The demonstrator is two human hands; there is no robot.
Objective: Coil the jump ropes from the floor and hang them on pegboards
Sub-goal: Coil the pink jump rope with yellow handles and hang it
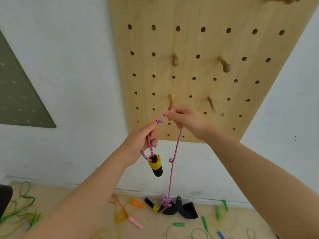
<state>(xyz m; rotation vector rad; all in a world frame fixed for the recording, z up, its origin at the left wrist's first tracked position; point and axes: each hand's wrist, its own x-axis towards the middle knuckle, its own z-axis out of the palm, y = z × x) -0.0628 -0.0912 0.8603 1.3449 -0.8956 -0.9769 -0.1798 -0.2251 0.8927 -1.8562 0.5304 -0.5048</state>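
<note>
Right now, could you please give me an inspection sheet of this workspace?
Surface: light wooden floor, littered along the wall.
Job's things: pink rope held up in both hands; one yellow-and-black handle dangles below the left hand, the other handle lies on the floor. Wooden pegboard has bare pegs.
Clutter: green ropes, an orange-and-pink rope, green handles, a black object.
Grippers: left hand closed on the rope; right hand pinching it with its fingers.
Cables: nothing seen.
Surroundings: white wall, grey-green panel.
</note>
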